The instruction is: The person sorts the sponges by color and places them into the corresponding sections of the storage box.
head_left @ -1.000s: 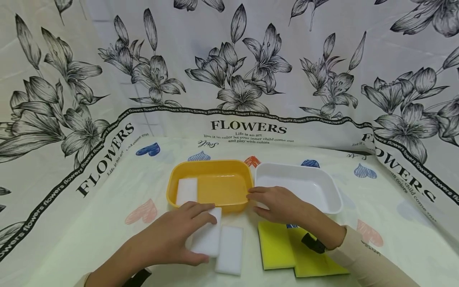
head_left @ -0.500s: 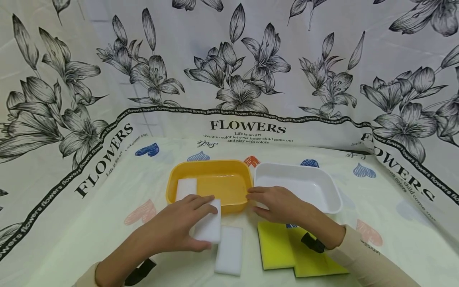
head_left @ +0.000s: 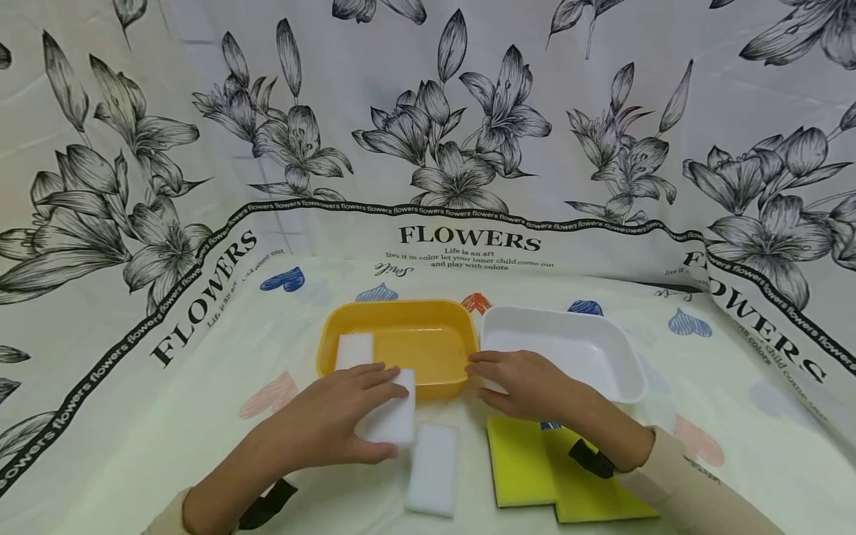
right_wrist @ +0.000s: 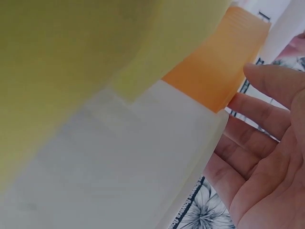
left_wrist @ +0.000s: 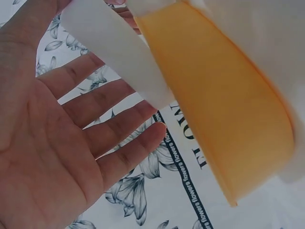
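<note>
My left hand holds a white sponge block between thumb and fingers, tilted up at the near wall of the yellow basin. In the left wrist view the sponge lies across the fingers, beside the yellow basin. A white sponge rests inside the basin at its left end, and another white sponge lies on the cloth in front. My right hand reaches across the near-left side of the white basin, its extended fingertips at the yellow basin's right end.
Two yellow sponge pads lie overlapping under my right forearm. The white basin stands right beside the yellow one. A flower-printed curtain rises behind and along both sides of the heart-patterned cloth.
My left hand has lifted the white sponge forward, closer to the yellow basin's near rim. The right hand stays at the basin's right end. The head view has shifted slightly.
</note>
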### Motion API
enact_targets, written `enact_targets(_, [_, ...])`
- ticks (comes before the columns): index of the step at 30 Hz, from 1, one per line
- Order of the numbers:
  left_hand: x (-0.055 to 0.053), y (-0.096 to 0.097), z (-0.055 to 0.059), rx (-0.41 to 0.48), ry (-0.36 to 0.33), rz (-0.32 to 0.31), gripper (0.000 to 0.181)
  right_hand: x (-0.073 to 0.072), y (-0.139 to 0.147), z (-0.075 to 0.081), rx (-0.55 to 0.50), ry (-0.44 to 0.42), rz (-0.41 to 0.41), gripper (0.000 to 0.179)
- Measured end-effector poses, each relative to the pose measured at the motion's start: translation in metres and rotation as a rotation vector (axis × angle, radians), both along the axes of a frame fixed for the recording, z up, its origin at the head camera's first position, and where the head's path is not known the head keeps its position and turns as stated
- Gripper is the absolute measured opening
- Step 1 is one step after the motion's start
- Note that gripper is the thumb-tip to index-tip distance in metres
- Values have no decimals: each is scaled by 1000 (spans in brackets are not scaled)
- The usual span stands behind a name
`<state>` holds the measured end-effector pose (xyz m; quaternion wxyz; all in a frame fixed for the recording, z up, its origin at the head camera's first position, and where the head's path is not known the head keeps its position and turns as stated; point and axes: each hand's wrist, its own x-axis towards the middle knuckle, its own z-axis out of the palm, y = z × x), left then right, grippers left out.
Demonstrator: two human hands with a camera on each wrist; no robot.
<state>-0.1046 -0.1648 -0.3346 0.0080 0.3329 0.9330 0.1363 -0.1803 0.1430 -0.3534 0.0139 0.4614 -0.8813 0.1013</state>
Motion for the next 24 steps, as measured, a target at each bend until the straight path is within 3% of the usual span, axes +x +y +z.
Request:
enact_targets(6, [2, 1, 5, -26, 71, -18, 51, 0, 1, -1, -3, -5, -8, 35])
enact_targets(15, [3, 2, 9, -42, 67, -45, 44, 3, 1, -5, 3, -32, -20, 35])
enact_targets(24, [-3, 3, 12, -38, 151, -59, 33, 2, 1, -2, 14, -23, -25, 36])
